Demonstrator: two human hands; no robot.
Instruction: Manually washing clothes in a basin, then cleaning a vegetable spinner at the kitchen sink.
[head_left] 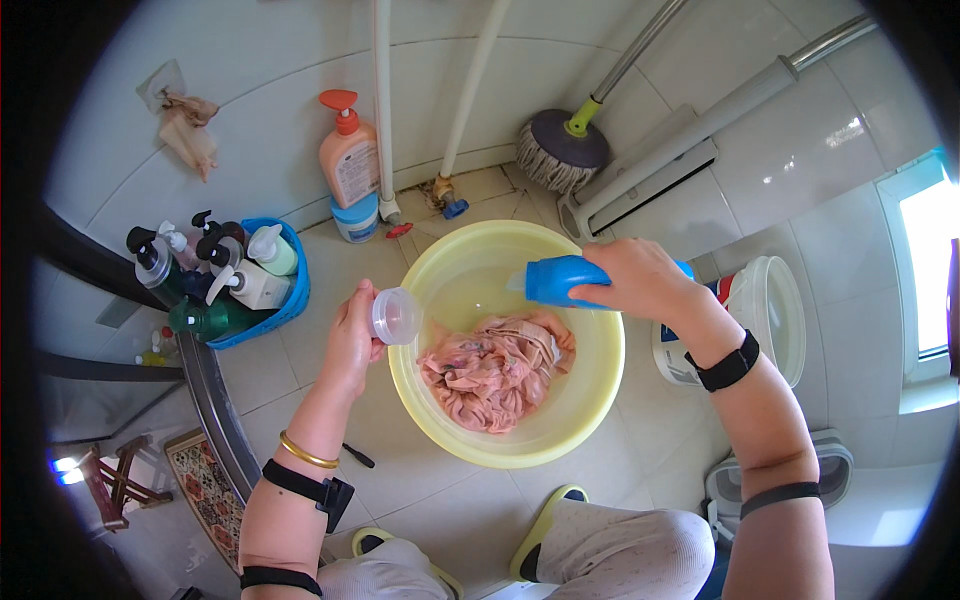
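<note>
A pale yellow basin (pixel 608 385) stands on the floor in front of me, with a bunched, wet-looking pink garment (pixel 490 375) in it. Over the basin's right side, my right hand (pixel 645 278) is wrapped round a blue bottle (pixel 558 281). The bottle lies nearly level, its whitish mouth toward the left. My left hand (pixel 352 335) grips a small see-through cup (pixel 397 316) at the basin's left rim, a short way from the bottle's mouth. I cannot tell whether liquid is in the cup.
At the left, a blue basket (pixel 262 328) holds several pump bottles. An orange pump bottle (pixel 350 160) stands on a blue-lidded tub (pixel 355 218) by the wall pipes. Behind are a mop (pixel 562 150) and a flat grey mop (pixel 650 185). A white bucket (pixel 780 320) sits right.
</note>
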